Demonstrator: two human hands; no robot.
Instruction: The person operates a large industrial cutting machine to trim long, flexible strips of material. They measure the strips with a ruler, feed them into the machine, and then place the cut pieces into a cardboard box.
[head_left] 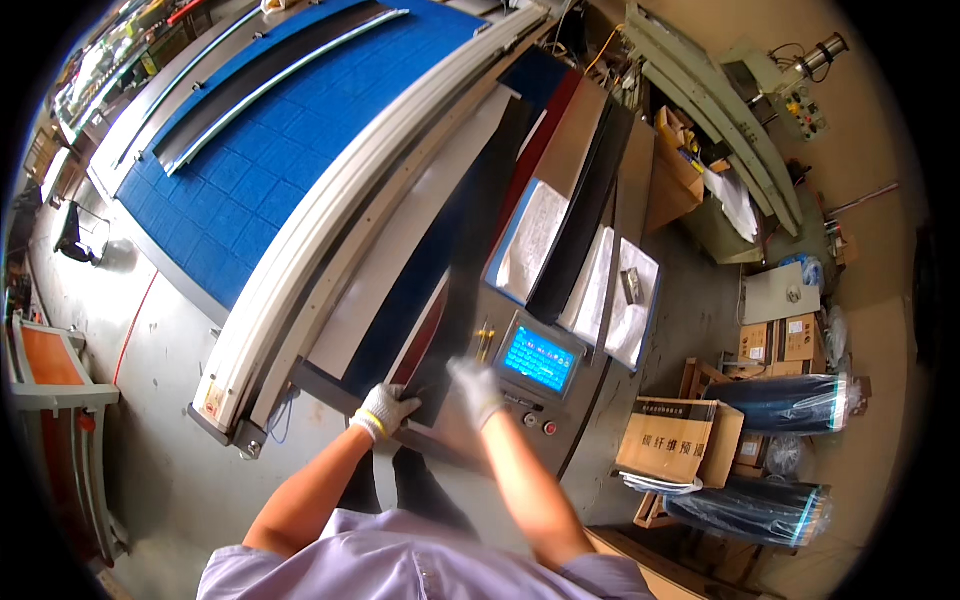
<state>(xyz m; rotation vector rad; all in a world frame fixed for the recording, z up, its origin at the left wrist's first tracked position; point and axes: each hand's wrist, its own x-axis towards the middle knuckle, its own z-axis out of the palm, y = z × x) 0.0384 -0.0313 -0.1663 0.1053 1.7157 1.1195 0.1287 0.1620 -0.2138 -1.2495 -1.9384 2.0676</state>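
Observation:
My left hand [385, 410], in a white knit glove, is closed on the near end of a long, dark, flexible strip of sheet [464, 285]. This strip runs away from me over the bench top, across other dark blue and red strips. My right hand [473, 388], gloved the same way, is over the bench just right of the strip's near end. Motion smears its fingers, so their grip cannot be made out. Beyond it lie small yellow-handled tools [485, 342]. Beside it is a control panel with a lit blue screen [540, 355].
A long pale beam [330, 215] crosses between the bench and a blue cutting bed [260, 160] holding dark strips. White sheets [535, 240] and a black strip [583, 215] lie farther right. A cardboard box [665, 440] and plastic-wrapped dark rolls [775, 402] stand at the right. A red button [550, 428] sits near the screen.

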